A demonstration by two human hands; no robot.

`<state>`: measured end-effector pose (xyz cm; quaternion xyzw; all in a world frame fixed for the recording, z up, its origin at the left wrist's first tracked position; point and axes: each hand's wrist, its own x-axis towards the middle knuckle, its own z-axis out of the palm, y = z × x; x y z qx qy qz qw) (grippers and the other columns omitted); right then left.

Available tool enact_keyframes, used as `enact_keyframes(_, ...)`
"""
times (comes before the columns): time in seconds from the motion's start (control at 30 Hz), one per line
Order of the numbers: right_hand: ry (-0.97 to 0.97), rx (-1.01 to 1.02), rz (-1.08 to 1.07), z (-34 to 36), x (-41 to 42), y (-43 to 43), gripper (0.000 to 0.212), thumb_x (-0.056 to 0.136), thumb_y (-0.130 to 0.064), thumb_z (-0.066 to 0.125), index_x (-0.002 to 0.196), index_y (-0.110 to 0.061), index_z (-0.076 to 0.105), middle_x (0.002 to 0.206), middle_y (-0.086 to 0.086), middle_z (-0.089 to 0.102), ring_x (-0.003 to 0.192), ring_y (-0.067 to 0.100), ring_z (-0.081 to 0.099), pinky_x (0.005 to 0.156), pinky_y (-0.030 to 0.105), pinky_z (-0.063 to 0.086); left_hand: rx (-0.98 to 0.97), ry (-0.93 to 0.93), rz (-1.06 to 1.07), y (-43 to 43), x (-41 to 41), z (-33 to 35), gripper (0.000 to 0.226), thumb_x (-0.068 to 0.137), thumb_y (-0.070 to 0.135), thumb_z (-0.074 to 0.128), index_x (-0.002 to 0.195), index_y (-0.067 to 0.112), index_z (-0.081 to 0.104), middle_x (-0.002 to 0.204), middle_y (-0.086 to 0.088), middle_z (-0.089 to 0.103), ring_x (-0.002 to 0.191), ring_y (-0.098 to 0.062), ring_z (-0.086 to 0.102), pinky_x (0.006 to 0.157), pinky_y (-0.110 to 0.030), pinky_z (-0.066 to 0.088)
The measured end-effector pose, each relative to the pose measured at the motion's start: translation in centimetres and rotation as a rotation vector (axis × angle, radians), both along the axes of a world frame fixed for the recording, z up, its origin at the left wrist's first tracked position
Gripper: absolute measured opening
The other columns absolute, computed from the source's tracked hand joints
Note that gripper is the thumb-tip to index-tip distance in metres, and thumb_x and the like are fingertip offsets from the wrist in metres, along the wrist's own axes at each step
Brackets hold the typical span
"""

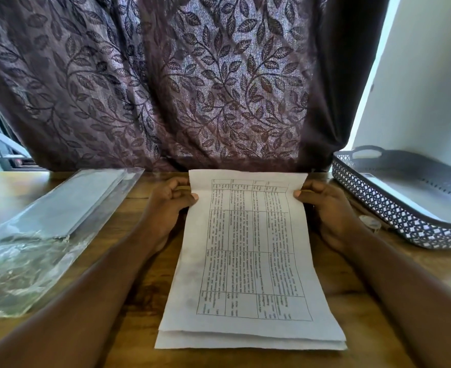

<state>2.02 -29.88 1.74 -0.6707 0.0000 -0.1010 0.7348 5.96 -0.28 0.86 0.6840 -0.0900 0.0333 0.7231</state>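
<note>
A folded white paper [248, 256] printed with a ruled table of text lies lengthwise on the wooden table [128, 328], its layers showing at the near edge. My left hand [170, 205] pinches the paper's far left edge, thumb on top. Opposite it, my right hand [325, 205] grips the far right edge the same way. The far end of the paper is lifted slightly off the table.
A clear plastic sleeve [46, 229] holding grey envelopes lies at the left. At the right stands a dark patterned tray [394, 216] with white sheets inside, and a small clear object [370, 223] beside it. A brown leaf-patterned curtain [166, 83] hangs right behind the table.
</note>
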Motion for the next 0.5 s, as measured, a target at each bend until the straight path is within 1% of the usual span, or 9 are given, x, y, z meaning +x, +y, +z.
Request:
enact_keyframes(0.03,0.000,0.016,0.001,0.03,-0.04,-0.02,0.019,0.095,0.000,0.055,0.091,-0.008,0.072,0.095,0.014,0.077,0.083,0.031,0.074,0.071,0.042,0.060,-0.019,0.009,-0.001,0.11,0.00,0.00,0.020,0.093,-0.004,0.058,0.104,0.012,0.066,0.091,-0.008,0.077,0.080,-0.023,0.074,0.065,-0.033,0.059)
enact_keyframes(0.1,0.004,0.015,-0.009,0.07,-0.07,-0.03,0.022,0.095,0.000,0.053,0.086,-0.007,0.073,0.086,0.013,0.076,0.074,0.027,0.072,0.064,0.039,0.057,-0.032,0.024,-0.011,0.21,-0.17,0.11,0.015,0.095,0.000,0.057,0.096,0.011,0.067,0.083,-0.009,0.073,0.067,-0.018,0.069,0.049,-0.024,0.052)
enact_keyframes(0.17,0.013,0.003,-0.001,-0.01,0.01,-0.11,0.028,0.097,-0.001,0.048,0.087,-0.003,0.074,0.082,0.012,0.075,0.070,0.025,0.071,0.059,0.036,0.054,-0.027,0.033,-0.009,0.37,-0.09,0.00,0.017,0.097,0.002,0.054,0.091,0.009,0.069,0.082,-0.010,0.071,0.064,-0.016,0.066,0.045,-0.022,0.049)
enact_keyframes(0.23,0.019,0.017,0.008,-0.07,0.14,-0.24,0.032,0.098,-0.003,0.044,0.088,-0.001,0.074,0.082,0.012,0.074,0.070,0.024,0.070,0.060,0.035,0.054,-0.054,0.050,-0.007,0.48,0.03,-0.06,0.026,0.099,0.003,0.046,0.089,0.006,0.070,0.083,-0.013,0.071,0.067,-0.018,0.066,0.048,-0.024,0.053)
enact_keyframes(0.3,0.015,-0.004,-0.001,-0.20,0.24,-0.22,0.022,0.097,-0.006,0.054,0.088,-0.002,0.074,0.081,0.011,0.074,0.069,0.022,0.070,0.060,0.033,0.056,-0.065,0.072,-0.011,0.48,0.07,-0.03,0.029,0.101,0.011,0.046,0.089,0.004,0.071,0.085,-0.016,0.072,0.071,-0.023,0.067,0.053,-0.026,0.056)
enact_keyframes(0.37,-0.002,-0.081,-0.016,-0.41,0.35,-0.17,0.006,0.089,-0.003,0.068,0.089,-0.003,0.073,0.079,0.009,0.075,0.069,0.019,0.070,0.060,0.030,0.057,-0.027,0.065,-0.037,0.39,0.06,-0.05,0.019,0.095,0.020,0.061,0.089,0.006,0.071,0.083,-0.013,0.073,0.072,-0.022,0.068,0.058,-0.029,0.056)
enact_keyframes(0.4,-0.017,-0.127,-0.020,-0.51,0.36,-0.08,0.004,0.086,-0.001,0.071,0.089,-0.004,0.073,0.078,0.008,0.075,0.068,0.017,0.070,0.061,0.028,0.058,-0.003,0.051,-0.055,0.31,0.05,-0.07,0.017,0.087,0.023,0.070,0.090,0.007,0.071,0.082,-0.011,0.073,0.074,-0.022,0.068,0.063,-0.031,0.055)
enact_keyframes(0.47,-0.039,-0.198,-0.038,-0.61,0.38,0.13,0.009,0.083,0.001,0.074,0.091,-0.004,0.072,0.077,0.009,0.075,0.067,0.017,0.071,0.059,0.027,0.057,0.081,0.019,-0.070,0.13,0.27,-0.21,0.031,0.071,0.027,0.079,0.095,0.009,0.072,0.087,-0.007,0.076,0.080,-0.022,0.070,0.073,-0.035,0.056)
enact_keyframes(0.5,-0.050,-0.211,-0.055,-0.56,0.33,0.25,0.011,0.084,0.000,0.075,0.092,-0.005,0.072,0.076,0.009,0.074,0.065,0.016,0.071,0.057,0.025,0.057,0.177,-0.011,-0.054,0.04,0.43,-0.31,0.033,0.069,0.029,0.081,0.096,0.012,0.074,0.090,-0.004,0.077,0.084,-0.020,0.071,0.077,-0.035,0.057)
